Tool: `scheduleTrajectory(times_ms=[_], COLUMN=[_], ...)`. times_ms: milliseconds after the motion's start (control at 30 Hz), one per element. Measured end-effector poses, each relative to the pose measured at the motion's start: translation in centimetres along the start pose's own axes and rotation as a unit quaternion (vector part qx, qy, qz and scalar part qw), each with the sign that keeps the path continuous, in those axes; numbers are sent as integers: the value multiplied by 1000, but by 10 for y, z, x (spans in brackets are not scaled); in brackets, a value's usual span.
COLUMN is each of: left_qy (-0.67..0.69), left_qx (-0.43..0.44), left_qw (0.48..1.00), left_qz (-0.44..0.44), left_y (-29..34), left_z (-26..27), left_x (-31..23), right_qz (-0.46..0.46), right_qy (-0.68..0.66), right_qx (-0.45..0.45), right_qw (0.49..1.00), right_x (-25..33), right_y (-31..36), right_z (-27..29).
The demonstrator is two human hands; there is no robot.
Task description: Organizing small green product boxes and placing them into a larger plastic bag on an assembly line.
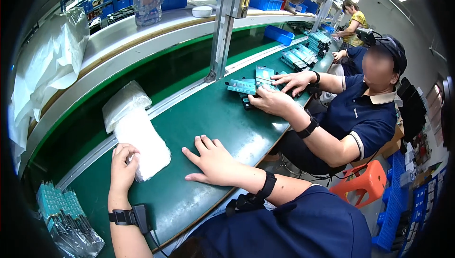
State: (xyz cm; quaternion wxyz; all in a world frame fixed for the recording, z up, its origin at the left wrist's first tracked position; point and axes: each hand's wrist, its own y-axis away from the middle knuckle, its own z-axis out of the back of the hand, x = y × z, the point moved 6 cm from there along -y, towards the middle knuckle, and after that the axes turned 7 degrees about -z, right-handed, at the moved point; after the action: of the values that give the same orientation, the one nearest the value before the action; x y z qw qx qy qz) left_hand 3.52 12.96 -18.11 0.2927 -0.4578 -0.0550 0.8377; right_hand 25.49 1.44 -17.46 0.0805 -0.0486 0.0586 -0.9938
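A flat white stack of what look like thin plastic bags (146,146) lies on the green tabletop (189,206) in front of me, its far end folded into a crumpled clear wrap (125,104). My left hand (124,169) is at the stack's near left edge, fingers curled and thumb close to them, pinching that edge; the fingertips are partly hidden. To the right of the stack, my right hand (213,161) rests palm down on the tabletop. Its fingers are spread and nothing is in it. Both my wrists wear black straps.
Close on my right, a co-worker handles teal boxes (253,86). More teal boxes (303,56) and a blue bin (278,35) stand farther along. At the near left lies a bag of dark, thin items (76,229). A metal post (222,44) rises behind the bench; an orange stool (362,182) stands right.
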Motion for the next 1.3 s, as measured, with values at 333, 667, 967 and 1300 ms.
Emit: scheduleTrajectory(times_ms=[333,667,967,1300], left_qy=[-9,7,3,1], left_qx=[4,9,6,7], left_qw=[1000,1000,1000,1000], left_qz=[-6,4,-10,0], left_y=[-4,-4,-3,-3], left_z=[-1,-2,-1,-1], left_x=[-11,-12,-8,-7], right_qz=[43,48,-187,-221], right_qy=[-20,-52,-25,20], right_qx=[2,-7,-208,-57], right_qw=[999,997,960,973], right_x=[-9,-10,-134,-92], right_y=[15,9,-31,-7], right_z=[1,9,44,15])
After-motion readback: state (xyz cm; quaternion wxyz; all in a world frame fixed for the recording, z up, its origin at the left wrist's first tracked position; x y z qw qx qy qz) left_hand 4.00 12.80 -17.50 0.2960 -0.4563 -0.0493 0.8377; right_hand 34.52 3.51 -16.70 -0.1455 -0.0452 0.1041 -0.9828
